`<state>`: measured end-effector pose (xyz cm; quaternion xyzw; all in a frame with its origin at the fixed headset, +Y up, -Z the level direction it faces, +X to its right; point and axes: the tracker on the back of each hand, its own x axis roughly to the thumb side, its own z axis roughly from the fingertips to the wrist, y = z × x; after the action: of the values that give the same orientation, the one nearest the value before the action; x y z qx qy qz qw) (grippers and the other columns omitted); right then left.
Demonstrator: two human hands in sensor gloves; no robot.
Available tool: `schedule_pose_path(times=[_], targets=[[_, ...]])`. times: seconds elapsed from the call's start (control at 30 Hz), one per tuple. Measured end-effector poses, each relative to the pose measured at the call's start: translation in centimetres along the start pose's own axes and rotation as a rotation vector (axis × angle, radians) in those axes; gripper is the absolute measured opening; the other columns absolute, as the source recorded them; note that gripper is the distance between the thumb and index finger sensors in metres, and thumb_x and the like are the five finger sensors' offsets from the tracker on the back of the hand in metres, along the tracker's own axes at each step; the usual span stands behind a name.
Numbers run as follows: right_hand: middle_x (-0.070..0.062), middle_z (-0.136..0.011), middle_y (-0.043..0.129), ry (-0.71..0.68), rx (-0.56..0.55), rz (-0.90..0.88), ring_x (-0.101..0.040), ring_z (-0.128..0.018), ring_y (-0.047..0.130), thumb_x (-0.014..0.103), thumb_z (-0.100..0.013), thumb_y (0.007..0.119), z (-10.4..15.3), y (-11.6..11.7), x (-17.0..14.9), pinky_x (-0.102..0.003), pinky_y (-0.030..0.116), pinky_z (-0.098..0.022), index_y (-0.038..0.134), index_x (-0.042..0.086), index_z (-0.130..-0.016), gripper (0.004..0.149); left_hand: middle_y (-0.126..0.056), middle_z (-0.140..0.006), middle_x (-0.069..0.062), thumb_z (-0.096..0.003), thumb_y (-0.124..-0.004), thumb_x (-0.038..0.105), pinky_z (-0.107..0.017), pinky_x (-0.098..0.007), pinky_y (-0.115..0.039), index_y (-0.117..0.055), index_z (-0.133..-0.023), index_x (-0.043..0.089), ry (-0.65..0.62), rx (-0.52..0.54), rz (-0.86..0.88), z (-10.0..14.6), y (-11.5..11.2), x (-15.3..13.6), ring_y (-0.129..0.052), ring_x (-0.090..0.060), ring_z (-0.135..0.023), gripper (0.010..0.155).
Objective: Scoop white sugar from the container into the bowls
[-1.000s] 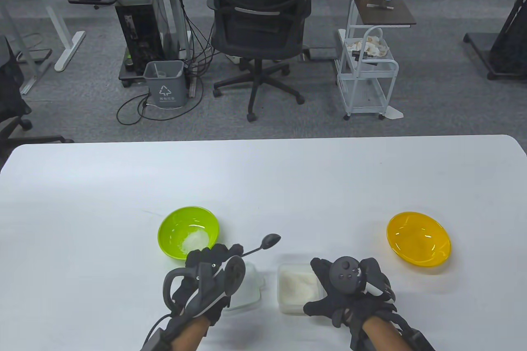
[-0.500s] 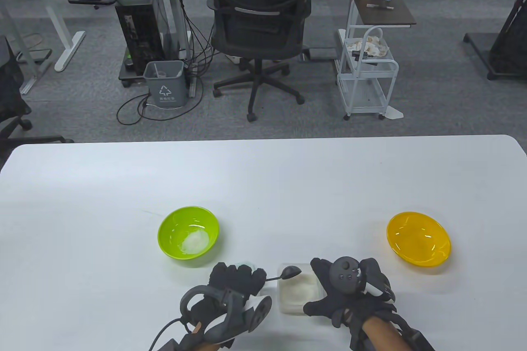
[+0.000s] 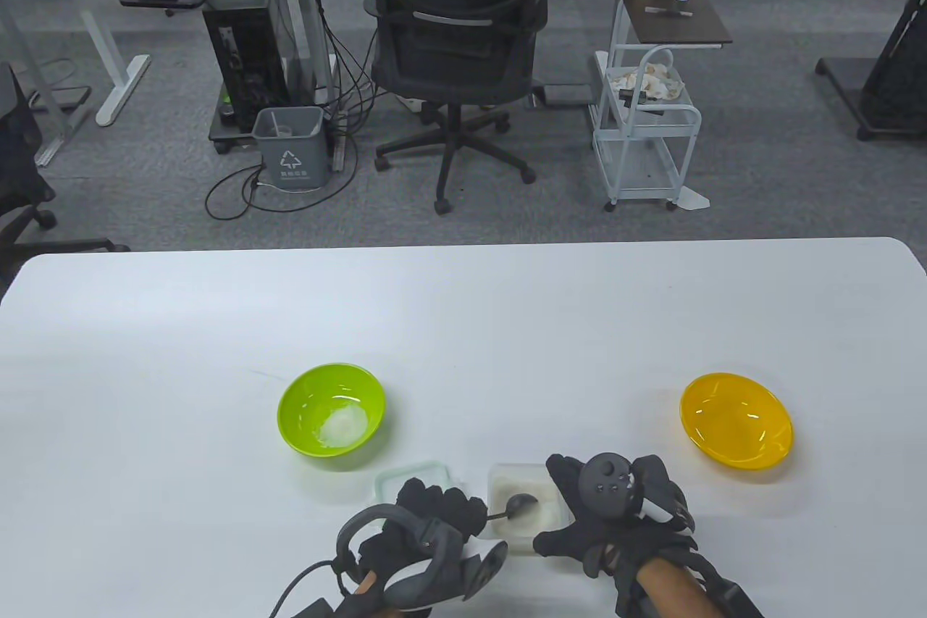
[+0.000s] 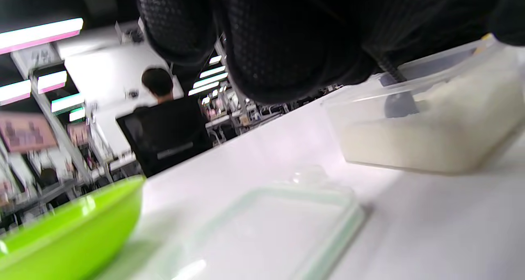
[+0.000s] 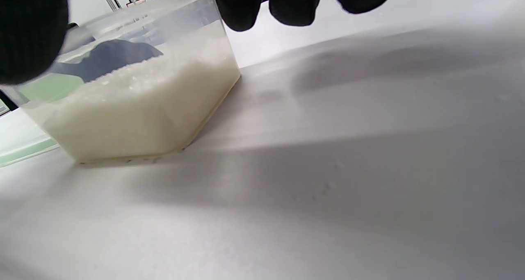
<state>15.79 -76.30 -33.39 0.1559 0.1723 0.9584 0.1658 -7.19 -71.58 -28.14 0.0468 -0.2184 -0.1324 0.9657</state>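
Left hand (image 3: 427, 513) fingers pinch the dark spoon (image 3: 520, 503), its bowl dipped in white sugar inside the clear plastic container (image 3: 507, 538); right hand (image 3: 615, 513) fingers grip its side.

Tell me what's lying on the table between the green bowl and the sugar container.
The container's clear lid lies flat there, between the green bowl and the sugar container; the table and left wrist views show it.

left hand (image 3: 427, 524) drew back | spoon (image 3: 520, 503) lowered into sugar container (image 3: 523, 508)
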Motion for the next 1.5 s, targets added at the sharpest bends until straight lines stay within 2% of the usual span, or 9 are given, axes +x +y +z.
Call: schedule_pose_path(times=[0.13,0.47,0.6,0.9,1.07,1.27,1.5], targets=[[-0.008,-0.12,0.034,0.0,0.001,-0.001,-0.039,-0.113,0.041,0.072,-0.037,0.08,0.0,0.0,0.0,-0.062,0.043,-0.078,0.023,0.03,-0.11,0.101,-0.098,-0.07,0.018,-0.0434,-0.074,0.049,-0.059,-0.04,-0.083,-0.086,-0.087,0.045,0.084,-0.168,0.306,-0.5,-1.4,-1.9,-0.104,-0.001,-0.04,0.045],[-0.009,-0.12,0.034,-0.001,0.001,-0.003,-0.039,-0.113,0.041,0.072,-0.037,0.08,0.0,0.0,0.0,-0.062,0.043,-0.078,0.023,0.03,-0.11,0.101,-0.098,-0.069,0.015,-0.0449,-0.072,0.047,-0.058,-0.041,-0.082,-0.084,-0.088,0.04,0.22,-0.496,0.869,-1.1,-5.9,-5.1,-0.104,-0.004,-0.041,0.045],[-0.009,-0.12,0.034,-0.001,0.001,-0.002,-0.039,-0.113,0.041,0.072,-0.037,0.08,0.0,0.0,0.0,-0.061,0.043,-0.078,0.023,0.031,-0.11,0.101,-0.098,-0.069,0.015,-0.0451,-0.071,0.047,-0.057,-0.041,-0.082,-0.084,-0.088,0.039,0.222,-0.568,0.994,-1.2,-7.1,-5.6,-0.104,-0.004,-0.041,0.045],[-0.009,-0.12,0.034,-0.001,0.001,-0.002,-0.039,-0.113,0.041,0.071,-0.037,0.08,0.0,0.0,0.0,-0.062,0.043,-0.078,0.023,0.031,-0.11,0.101,-0.097,-0.07,0.016,-0.0451,-0.071,0.048,-0.058,-0.04,-0.082,-0.083,-0.088,0.041,0.239,-0.589,1.063,-1.2,-7.5,-5.9,-0.104,-0.003,-0.042,0.045],[-0.008,-0.12,0.034,-0.001,0.001,-0.002,-0.039,-0.113,0.041,0.072,-0.037,0.08,0.0,0.0,0.0,-0.062,0.043,-0.078,0.023,0.03,-0.11,0.101,-0.097,-0.069,0.016,-0.045,-0.071,0.049,-0.058,-0.04,-0.082,-0.083,-0.088,0.041,0.253,-0.557,1.157,-1.1,-7.4,-7.1,-0.104,-0.003,-0.041,0.045],[-0.009,-0.12,0.034,0.0,0.002,-0.005,-0.039,-0.113,0.041,0.071,-0.037,0.08,0.0,0.0,0.0,-0.061,0.043,-0.078,0.023,0.031,-0.11,0.101,-0.097,-0.069,0.016,-0.045,-0.072,0.048,-0.058,-0.04,-0.082,-0.084,-0.088,0.041,0.335,-0.472,1.264,-0.3,-7.6,-10.6,-0.104,-0.003,-0.042,0.045],[-0.009,-0.12,0.034,0.0,0.002,-0.006,-0.039,-0.113,0.041,0.071,-0.037,0.08,0.0,0.0,0.0,-0.061,0.043,-0.078,0.023,0.03,-0.11,0.101,-0.097,-0.07,0.016,-0.0447,-0.073,0.049,-0.058,-0.041,-0.082,-0.083,-0.088,0.041,0.505,-0.393,1.343,1.3,-8.9,-15.6,-0.104,-0.004,-0.042,0.046]])
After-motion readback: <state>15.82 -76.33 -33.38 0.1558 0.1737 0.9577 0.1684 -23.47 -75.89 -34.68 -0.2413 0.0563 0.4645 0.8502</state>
